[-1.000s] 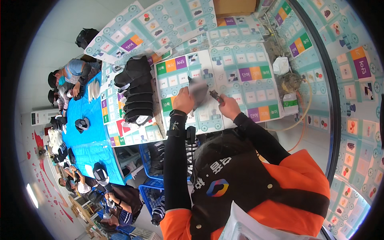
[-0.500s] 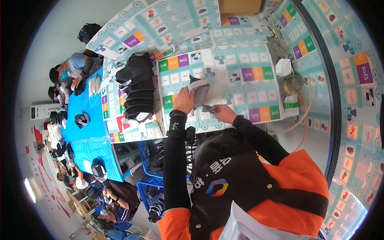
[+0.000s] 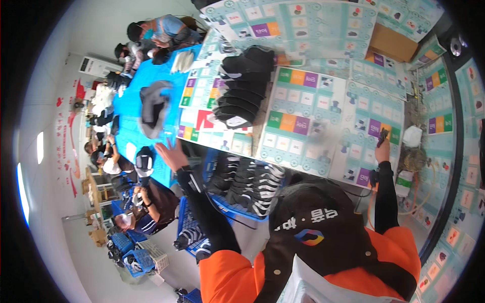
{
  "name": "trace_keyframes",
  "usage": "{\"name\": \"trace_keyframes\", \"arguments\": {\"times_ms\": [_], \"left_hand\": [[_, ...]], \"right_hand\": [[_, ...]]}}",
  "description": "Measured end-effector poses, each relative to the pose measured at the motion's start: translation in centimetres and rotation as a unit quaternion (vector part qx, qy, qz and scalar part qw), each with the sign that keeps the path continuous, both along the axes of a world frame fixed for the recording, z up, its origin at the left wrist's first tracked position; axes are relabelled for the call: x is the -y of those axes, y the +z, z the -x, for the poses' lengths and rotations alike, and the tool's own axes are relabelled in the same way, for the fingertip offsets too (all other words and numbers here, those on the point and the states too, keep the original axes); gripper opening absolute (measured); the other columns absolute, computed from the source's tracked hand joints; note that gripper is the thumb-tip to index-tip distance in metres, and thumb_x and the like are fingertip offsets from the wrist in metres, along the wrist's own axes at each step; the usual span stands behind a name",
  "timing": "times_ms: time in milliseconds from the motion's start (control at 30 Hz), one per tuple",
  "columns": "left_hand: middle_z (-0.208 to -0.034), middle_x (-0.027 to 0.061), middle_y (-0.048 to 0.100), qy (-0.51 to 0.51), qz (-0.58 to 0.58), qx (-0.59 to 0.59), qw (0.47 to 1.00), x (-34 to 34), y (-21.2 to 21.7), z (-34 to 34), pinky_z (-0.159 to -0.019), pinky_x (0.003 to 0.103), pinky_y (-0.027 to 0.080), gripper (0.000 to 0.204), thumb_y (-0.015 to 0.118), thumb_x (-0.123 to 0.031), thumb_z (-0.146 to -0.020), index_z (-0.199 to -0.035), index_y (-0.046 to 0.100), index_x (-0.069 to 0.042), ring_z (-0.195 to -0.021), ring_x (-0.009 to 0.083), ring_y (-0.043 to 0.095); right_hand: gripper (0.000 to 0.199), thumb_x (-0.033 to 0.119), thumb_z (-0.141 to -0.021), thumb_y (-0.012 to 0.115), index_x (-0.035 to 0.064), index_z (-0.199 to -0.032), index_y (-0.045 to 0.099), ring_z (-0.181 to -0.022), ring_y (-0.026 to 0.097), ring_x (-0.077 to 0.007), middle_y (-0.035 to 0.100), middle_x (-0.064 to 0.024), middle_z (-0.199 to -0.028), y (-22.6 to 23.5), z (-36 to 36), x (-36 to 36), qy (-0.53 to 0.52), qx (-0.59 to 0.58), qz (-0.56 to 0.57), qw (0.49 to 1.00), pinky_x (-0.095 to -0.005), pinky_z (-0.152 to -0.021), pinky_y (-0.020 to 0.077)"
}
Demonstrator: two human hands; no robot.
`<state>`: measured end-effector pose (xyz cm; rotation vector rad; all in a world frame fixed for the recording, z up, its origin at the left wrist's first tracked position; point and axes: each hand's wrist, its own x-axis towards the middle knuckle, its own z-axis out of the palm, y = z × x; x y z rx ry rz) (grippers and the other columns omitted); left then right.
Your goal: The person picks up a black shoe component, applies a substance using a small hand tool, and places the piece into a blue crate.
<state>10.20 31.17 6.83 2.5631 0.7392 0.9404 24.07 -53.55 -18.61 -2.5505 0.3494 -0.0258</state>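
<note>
Where patterned table (image 3: 323, 126) stands, crowded workroom.

A stack of caps (image 3: 242, 86) is set on the table (image 3: 303, 131), toward its left end. A crate of folded caps (image 3: 247, 184) is placed below the table's near edge. A cardboard box (image 3: 391, 43) is seen at the far right.

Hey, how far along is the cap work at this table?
Looks done: a stack of black caps sits on the table. In hand: the right hand holds a small dark tool; the left hand is open and empty, past the table edge. Probably left: the blue crate below is full of striped caps.
</note>
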Motion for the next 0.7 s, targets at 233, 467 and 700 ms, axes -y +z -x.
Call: {"name": "trace_keyframes", "arguments": {"times_ms": [233,467,700], "left_hand": [[-0.139,0.0213,0.058,-0.248,0.064,-0.156,0.954,11.1,-11.5,-11.9,-0.11,0.045,0.043,0.066,0.078,-0.009,-0.08,-0.141,0.053,-0.002,-0.13,0.0389,0.054],[-0.1,0.0071,0.056,-0.145,-0.309,-0.226,0.912,13.7,-14.1,-17.2,-0.082,0.043,0.045,0.012,0.058,-0.018,-0.089,-0.1,0.062,-0.014,-0.098,0.0277,0.057],[-0.098,0.0125,0.064,-0.314,-0.123,-0.243,0.909,10.9,-7.4,-16.0,-0.076,0.048,0.056,0.026,0.069,-0.017,-0.082,-0.104,0.058,-0.01,-0.097,0.0357,0.066]], "right_hand": [[0.056,0.005,-0.082,0.068,-0.0068,-0.133,0.047,-0.116,0.055,-0.0505,0.058,-0.0334,-0.122,-4.2,0.2,5.6,-0.029,-0.084,0.118,0.989,-0.0574,-0.097,0.0473],[0.07,0.004,-0.082,0.072,-0.005,-0.143,0.039,-0.138,0.038,-0.0461,0.041,-0.0285,-0.147,0.9,1.1,-0.2,0.014,-0.187,0.17,0.967,-0.0524,-0.119,0.0298],[0.041,0.003,-0.083,0.069,0.0017,-0.124,0.06,-0.115,0.062,-0.0367,0.065,-0.0175,-0.12,7.1,0.3,-12.3,0.252,0.042,0.018,0.967,-0.0458,-0.095,0.0505]]}}
